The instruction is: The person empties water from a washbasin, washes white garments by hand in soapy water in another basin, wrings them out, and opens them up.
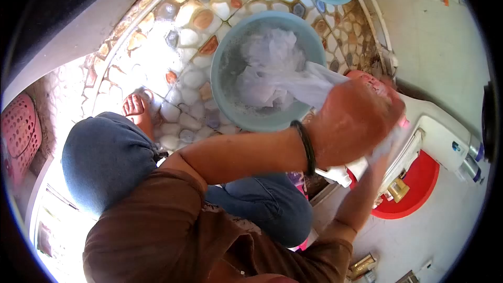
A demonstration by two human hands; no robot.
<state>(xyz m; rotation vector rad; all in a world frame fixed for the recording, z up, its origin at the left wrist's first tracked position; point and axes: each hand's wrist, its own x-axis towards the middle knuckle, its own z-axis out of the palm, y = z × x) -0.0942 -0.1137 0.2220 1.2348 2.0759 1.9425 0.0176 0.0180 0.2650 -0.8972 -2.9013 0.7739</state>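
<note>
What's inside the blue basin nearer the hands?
White cloth lies bunched in water inside the blue basin, one length stretching over the rim to the left hand. Whatever lies beneath the cloth is covered and cannot be seen.

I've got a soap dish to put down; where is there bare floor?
The widest free patch is the pebbled floor bordered, in the picture, by the blue basin on the right and the bare foot below. It's crowded right of the basin, where the white cloth stretches to the left hand, near the red tub.
</note>
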